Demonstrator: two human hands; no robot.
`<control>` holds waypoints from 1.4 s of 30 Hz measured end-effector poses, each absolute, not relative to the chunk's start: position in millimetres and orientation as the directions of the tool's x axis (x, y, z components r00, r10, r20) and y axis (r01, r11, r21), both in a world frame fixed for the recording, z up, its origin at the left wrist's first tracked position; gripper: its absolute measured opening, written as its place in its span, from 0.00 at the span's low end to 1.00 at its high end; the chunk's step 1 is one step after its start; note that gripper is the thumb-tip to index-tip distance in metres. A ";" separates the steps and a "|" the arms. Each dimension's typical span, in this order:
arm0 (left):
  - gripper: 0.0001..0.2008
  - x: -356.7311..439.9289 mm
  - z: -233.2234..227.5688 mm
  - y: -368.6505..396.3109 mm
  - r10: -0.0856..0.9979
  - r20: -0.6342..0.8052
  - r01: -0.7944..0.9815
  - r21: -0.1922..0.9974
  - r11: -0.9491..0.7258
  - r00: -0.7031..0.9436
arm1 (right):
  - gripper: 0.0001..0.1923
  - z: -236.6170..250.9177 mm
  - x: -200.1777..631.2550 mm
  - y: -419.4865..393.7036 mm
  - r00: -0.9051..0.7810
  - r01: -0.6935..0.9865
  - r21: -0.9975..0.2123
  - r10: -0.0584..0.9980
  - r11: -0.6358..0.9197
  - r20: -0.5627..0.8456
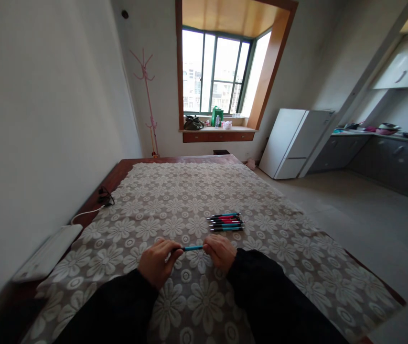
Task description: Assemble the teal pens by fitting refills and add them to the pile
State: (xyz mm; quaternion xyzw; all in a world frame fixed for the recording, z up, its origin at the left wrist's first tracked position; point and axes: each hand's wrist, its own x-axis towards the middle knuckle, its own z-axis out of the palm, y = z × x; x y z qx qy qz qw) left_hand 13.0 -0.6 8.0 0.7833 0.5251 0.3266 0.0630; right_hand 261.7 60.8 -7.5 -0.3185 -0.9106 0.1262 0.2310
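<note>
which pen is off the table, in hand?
The teal pen, held level between the left hand and right hand. The other pens lie side by side on the floral tablecloth beyond, untouched.

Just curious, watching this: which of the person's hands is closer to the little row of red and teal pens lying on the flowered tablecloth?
Right. The right hand sits just below the row of pens; the left hand is farther off to the lower left.

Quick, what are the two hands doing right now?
Left hand: closed on one end of the teal pen.
Right hand: closed on the pen's other end.
</note>
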 end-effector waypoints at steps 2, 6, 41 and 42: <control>0.14 14.5 11.3 -2.4 0.854 0.443 0.807 0.377 -0.454 0.273 | 0.19 -9.6 260.9 61.0 -0.708 0.510 -0.347 0.614 0.787 0.350; 0.17 17.8 15.4 -4.9 0.874 0.377 0.843 0.319 -0.432 0.305 | 0.15 -6.7 259.4 59.5 -0.742 0.496 -0.233 0.548 0.836 0.386; 0.06 17.2 -3.7 3.2 0.778 0.566 0.756 0.373 -0.538 0.274 | 0.08 2.2 259.9 59.0 -0.690 0.598 -0.293 0.665 0.746 0.286; 0.10 17.4 -4.2 3.6 0.776 0.555 0.751 0.365 -0.550 0.298 | 0.09 2.0 260.2 58.6 -0.691 0.589 -0.300 0.660 0.750 0.293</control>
